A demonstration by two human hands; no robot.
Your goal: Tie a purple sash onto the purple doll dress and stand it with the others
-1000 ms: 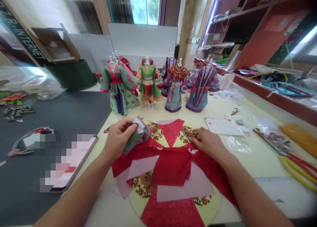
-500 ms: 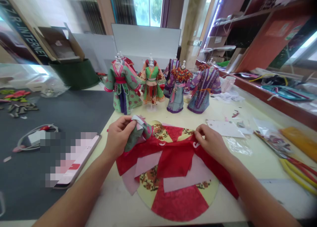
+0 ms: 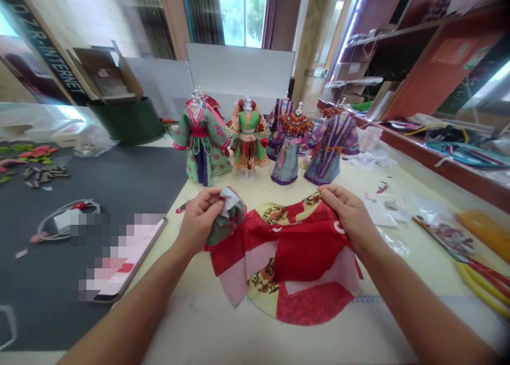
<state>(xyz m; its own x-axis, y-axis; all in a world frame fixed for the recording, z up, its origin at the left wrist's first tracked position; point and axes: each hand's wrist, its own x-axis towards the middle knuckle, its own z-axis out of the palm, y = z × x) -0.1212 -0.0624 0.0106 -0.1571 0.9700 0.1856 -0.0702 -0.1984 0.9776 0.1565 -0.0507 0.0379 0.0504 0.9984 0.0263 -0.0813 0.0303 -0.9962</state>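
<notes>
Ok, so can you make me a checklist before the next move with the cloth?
1. Left hand holding the green cloth: ok, pinched.
2. Right hand holding the patterned cloth: ok, at its far edge.
3. Red cloth smooth: not ok, wrinkled near the left hand.
4. Phone out of the way: ok, lying apart on the left.
5. Doll outfits standing: ok, upright behind the cloth.
6. Stitches tight: cannot tell, too small.

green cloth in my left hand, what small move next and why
Probably loosen the left hand a little and open out the green cloth, since it is bunched up and its edges are hard to make out. The right hand pinches the far edge of the round cloth, so it could steady that side.
</notes>
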